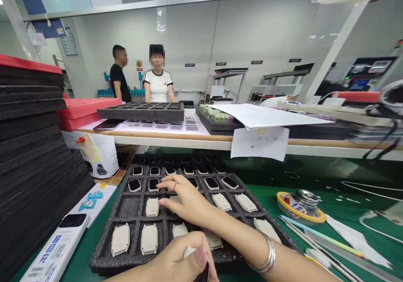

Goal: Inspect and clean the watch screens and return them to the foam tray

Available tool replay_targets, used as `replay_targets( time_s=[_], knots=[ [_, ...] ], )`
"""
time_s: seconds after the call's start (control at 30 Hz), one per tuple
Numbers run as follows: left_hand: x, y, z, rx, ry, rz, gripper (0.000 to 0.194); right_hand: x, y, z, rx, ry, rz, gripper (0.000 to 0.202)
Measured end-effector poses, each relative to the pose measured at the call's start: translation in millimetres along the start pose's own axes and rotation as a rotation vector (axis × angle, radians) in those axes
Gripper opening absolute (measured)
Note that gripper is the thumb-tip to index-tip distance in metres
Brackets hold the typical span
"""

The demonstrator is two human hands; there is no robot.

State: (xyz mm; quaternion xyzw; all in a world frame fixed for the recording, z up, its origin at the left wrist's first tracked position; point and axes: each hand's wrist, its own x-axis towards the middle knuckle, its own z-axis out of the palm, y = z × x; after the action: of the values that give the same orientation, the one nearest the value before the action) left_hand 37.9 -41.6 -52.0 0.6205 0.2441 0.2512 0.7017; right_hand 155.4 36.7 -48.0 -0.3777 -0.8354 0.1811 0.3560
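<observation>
A black foam tray (107,235) with square compartments lies in front of me, holding several watch cases. Those in the two back rows show dark screens; the nearer ones show pale backs. My right hand (185,198) reaches over the tray from the right, fingers apart. Its index fingertip is by a screen-up watch case (153,184), and its thumb tip meets the edge of a back-up watch case (152,207). At the bottom, my left hand (185,259) is closed around another watch case (204,273), of which a pale edge and dark face show.
A tall stack of black foam trays (28,156) stands left, beside a white box (59,244). A yellow tape roll (299,208) and thin sticks lie right. A shelf (176,141) crosses behind the tray. Two people stand beyond.
</observation>
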Motion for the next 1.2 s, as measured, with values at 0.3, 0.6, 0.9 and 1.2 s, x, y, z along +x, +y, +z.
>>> replay_targets(
  time_s=[0.3,0.6,0.9,1.2],
  knots=[
    [13,-11,-9.4,-0.142,0.211,-0.070,0.069,-58,-35,-51,0.317,0.184,-0.095,0.015],
    [18,-9,-12.5,-0.537,0.315,-0.111,0.060,-71,-18,-43,0.350,-0.122,0.022,0.038],
    [10,-2,-14.1,-0.650,0.421,-0.154,0.048,-68,-20,-39,0.368,0.005,-0.036,0.023],
    [11,-5,-12.3,-0.604,0.379,-0.099,0.051,-67,-19,-37,0.508,0.228,0.092,0.008]
  ],
)
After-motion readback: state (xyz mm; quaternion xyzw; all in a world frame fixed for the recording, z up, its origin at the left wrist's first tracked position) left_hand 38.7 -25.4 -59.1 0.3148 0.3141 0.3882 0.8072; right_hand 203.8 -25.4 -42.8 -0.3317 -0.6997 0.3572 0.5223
